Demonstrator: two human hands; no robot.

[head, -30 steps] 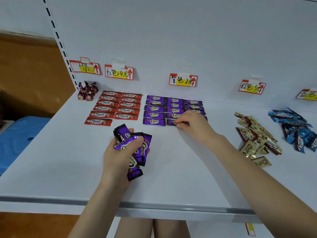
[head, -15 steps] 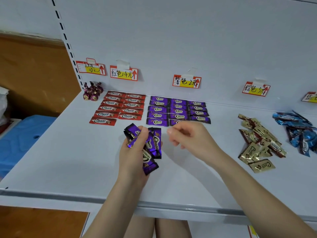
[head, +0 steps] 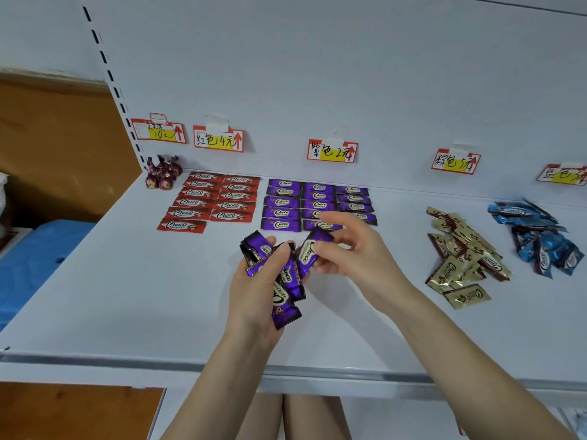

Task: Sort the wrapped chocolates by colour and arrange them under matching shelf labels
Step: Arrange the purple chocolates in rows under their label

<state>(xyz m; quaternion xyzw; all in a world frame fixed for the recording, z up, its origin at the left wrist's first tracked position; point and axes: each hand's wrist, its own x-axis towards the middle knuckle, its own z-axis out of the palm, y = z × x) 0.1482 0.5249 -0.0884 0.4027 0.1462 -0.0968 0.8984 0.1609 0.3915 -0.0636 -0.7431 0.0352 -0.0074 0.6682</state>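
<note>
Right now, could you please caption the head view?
Right hand pinches a purple foil-wrapped chocolate; left hand grips a bunch.

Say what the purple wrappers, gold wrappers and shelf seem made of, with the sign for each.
Purple wrappers: probably glossy plastic film; light glints, crimped zigzag ends.
Gold wrappers: seemingly metallised film; shiny gold sheen.
Shelf: likely painted metal; smooth matte white, grey front edge.

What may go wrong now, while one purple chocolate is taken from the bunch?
The left hand holds the purple bunch fanned out, so the right hand pulling one purple chocolate may drag others onto the shelf. Placing it may also nudge the neat purple rows askew.
</note>
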